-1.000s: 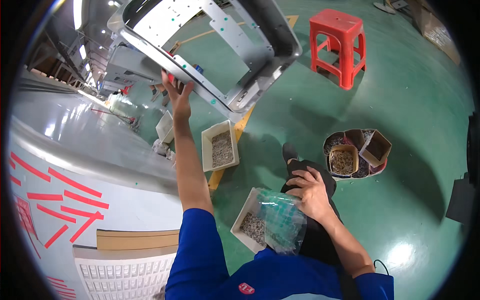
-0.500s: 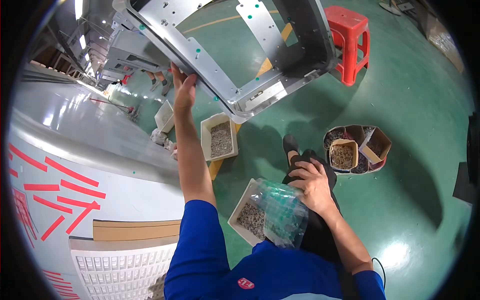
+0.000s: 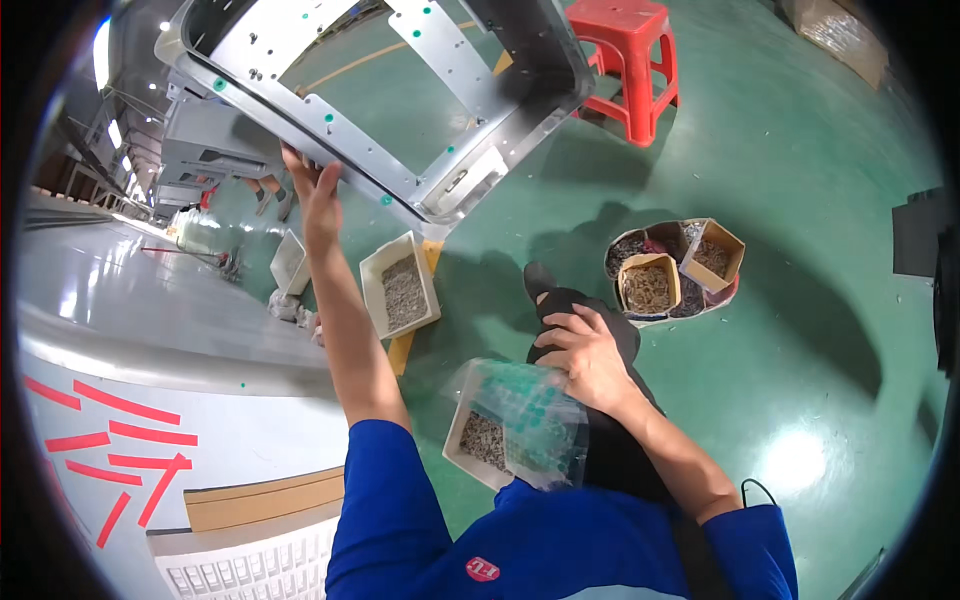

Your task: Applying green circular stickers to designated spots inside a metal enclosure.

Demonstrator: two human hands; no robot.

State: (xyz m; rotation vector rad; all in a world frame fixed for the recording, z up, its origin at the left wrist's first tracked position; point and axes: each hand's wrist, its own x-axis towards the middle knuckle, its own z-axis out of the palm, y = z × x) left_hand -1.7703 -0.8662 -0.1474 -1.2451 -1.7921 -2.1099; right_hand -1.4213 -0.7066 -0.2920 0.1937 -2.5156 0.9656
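A large silver metal frame (image 3: 352, 148) with rounded corners, small studs and green dots is tilted in the upper part of the view. My left hand (image 3: 319, 198) grips its lower left edge, thumb on the near side and the fingers partly hidden behind. My right hand (image 3: 597, 366) lies over my knee with its fingers bent and apart. Under its wrist side, a clear plastic sheet (image 3: 530, 420) bearing green dots drapes across my thigh. The sheet partly covers a white bin (image 3: 462, 455) of small metal parts.
Another white bin (image 3: 428, 309) of small parts stands on the floor below the frame. Right of my knee sits a cluster of cardboard boxes (image 3: 650, 288) holding small hardware. A red stool (image 3: 630, 60) stands behind the frame. On the left is a white surface (image 3: 250, 430) with red tape strips.
The whole view has shifted, so the frame, stool and bins sit further left in the picture. My left hand keeps its grip, and my right hand stays on the knee.
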